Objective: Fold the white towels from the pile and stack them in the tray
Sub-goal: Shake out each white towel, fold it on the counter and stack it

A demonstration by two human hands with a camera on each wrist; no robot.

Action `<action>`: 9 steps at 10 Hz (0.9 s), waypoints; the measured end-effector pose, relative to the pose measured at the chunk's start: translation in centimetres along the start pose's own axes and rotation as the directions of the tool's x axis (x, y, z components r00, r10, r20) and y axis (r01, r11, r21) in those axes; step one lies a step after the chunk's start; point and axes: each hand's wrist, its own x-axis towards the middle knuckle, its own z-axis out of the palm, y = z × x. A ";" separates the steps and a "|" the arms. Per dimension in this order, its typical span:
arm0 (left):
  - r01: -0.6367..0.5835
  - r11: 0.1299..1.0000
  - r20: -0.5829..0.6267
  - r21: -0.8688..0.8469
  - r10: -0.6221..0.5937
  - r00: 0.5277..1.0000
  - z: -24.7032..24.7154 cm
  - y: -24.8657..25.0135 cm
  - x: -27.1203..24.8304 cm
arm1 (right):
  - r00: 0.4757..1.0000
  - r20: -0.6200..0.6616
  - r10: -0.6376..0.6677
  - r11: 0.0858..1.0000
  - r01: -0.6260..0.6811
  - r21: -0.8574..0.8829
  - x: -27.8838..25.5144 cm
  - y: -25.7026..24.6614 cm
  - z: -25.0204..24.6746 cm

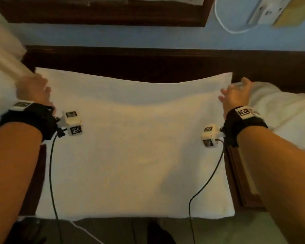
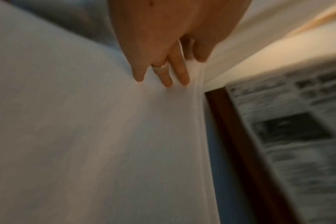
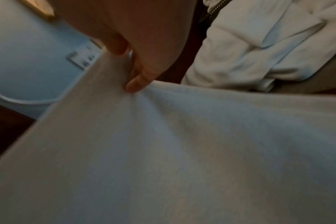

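One white towel (image 1: 134, 147) lies spread flat over the dark wooden table (image 1: 130, 64), its near edge hanging off the front. My left hand (image 1: 33, 90) pinches the towel's far-left corner; the left wrist view shows the hem (image 2: 199, 91) caught between thumb and fingers (image 2: 167, 81). At the far-right corner my right hand (image 1: 236, 95) pinches the hem too, thumb above and fingers (image 3: 133, 87) below the cloth (image 3: 182, 151). The far edge sags in a curve between the two hands. The pile of crumpled white towels (image 1: 280, 117) (image 3: 249, 53) lies just right of my right hand.
A blurred white mass (image 1: 2, 76) sits at the far left of the table. Behind the table is a blue wall (image 1: 148, 36) with a dark wooden frame (image 1: 104, 13), a socket (image 1: 264, 13) and a white cable (image 1: 224, 25). Black wrist cables (image 1: 51, 173) trail over the towel.
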 end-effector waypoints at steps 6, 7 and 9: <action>-0.525 0.107 0.523 0.845 -0.374 0.766 1.6 -19.2 -0.1 | 0.748 0.515 0.418 0.025 0.558 -0.830 -2.4 17.9 1.2; -0.547 0.103 0.546 0.831 -0.341 0.765 4.4 -18.6 2.5 | 0.740 0.525 0.421 0.026 0.569 -0.822 0.9 17.1 3.3; -0.501 0.257 0.559 0.826 -0.275 0.782 6.9 -16.9 4.8 | 0.722 0.577 0.382 0.230 0.530 -0.816 4.9 15.2 5.5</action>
